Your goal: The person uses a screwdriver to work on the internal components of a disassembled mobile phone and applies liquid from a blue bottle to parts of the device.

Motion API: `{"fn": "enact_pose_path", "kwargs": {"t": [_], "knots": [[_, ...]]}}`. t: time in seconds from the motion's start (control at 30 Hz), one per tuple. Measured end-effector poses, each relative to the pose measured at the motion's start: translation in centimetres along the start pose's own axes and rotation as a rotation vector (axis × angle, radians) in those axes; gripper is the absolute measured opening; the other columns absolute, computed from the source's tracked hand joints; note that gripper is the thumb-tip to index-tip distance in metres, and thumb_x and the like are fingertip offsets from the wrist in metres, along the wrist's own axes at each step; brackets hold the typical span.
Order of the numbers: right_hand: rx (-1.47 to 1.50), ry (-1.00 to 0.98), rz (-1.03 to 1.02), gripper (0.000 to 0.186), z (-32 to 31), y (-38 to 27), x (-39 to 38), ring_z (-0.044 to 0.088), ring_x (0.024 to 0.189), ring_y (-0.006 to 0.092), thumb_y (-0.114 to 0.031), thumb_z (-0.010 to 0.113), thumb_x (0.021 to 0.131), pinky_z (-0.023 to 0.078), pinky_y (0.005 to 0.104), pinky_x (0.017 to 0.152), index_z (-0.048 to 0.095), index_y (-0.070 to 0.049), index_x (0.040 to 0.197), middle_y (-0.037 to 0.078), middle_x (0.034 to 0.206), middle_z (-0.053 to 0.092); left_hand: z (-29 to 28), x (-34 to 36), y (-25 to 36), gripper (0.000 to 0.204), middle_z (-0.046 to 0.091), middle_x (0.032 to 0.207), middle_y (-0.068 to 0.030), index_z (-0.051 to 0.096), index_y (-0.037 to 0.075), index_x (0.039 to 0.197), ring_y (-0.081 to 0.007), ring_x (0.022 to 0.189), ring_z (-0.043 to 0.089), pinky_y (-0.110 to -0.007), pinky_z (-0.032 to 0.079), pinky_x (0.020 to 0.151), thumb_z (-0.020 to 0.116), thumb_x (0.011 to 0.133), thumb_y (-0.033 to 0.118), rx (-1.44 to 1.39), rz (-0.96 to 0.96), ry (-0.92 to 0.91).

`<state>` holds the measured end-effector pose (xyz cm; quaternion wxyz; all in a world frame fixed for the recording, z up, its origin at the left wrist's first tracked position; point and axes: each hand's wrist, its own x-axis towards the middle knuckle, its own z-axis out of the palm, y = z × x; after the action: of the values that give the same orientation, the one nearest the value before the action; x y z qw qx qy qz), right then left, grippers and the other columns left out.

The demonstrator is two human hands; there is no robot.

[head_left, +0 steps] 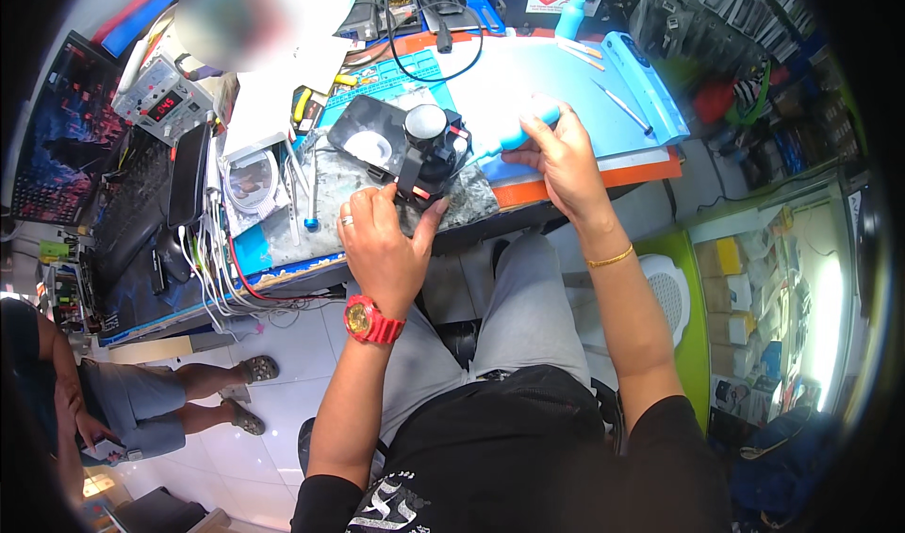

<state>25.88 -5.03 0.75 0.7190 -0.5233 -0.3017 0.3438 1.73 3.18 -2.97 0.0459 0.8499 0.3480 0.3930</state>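
Note:
On the bench in front of me stands a black device [436,164] with a round silver top, possibly a small fixture or microscope part. My left hand [385,250] grips its near lower edge between thumb and fingers. In my right hand [568,161] is a light-blue squeeze bottle [515,138], pinched between thumb and fingers. Its thin nozzle points down and left toward the right side of the device. Where the tip ends is hard to see in the glare. A dark flat case [363,126] with a white round patch lies just left of the device.
A blue mat [603,109] carries a thin pen-like tool [622,106] and another blue bottle [570,15]. Left are tweezers [298,189], a screwdriver [312,198], white cables [209,283] and a power supply [162,99]. Another person [141,401] stands at lower left.

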Motion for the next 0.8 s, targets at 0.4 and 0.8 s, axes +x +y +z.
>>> {"fn": "enact_pose_path", "kwargs": {"t": [0.4,0.8], "knots": [[-0.075,-0.007,-0.026,0.049,0.5,0.0,0.0,0.077,0.1,0.0215,-0.015,0.068,0.112,0.069,0.041,0.086,0.045,0.005,0.15,0.012,0.118,0.069,-0.1,0.1,0.1,0.06,0.064,0.111,-0.0187,0.07,-0.006,0.113,-0.0411,0.107,0.063,-0.052,0.05,0.091,0.089,0.091,0.047,-0.004,-0.007,-0.009],[-0.139,0.01,-0.139,0.057,1.2,-0.2,-0.8,0.075,0.106,0.0197,-0.016,0.073,0.11,0.069,0.0357,0.082,0.045,0.011,0.15,0.016,0.124,0.069,-0.1,0.2,0.1,0.058,0.064,0.111,-0.0185,0.071,-0.005,0.113,-0.0411,0.107,0.063,-0.052,0.05,0.091,0.089,0.092,0.046,-0.014,-0.007,-0.009]]}}
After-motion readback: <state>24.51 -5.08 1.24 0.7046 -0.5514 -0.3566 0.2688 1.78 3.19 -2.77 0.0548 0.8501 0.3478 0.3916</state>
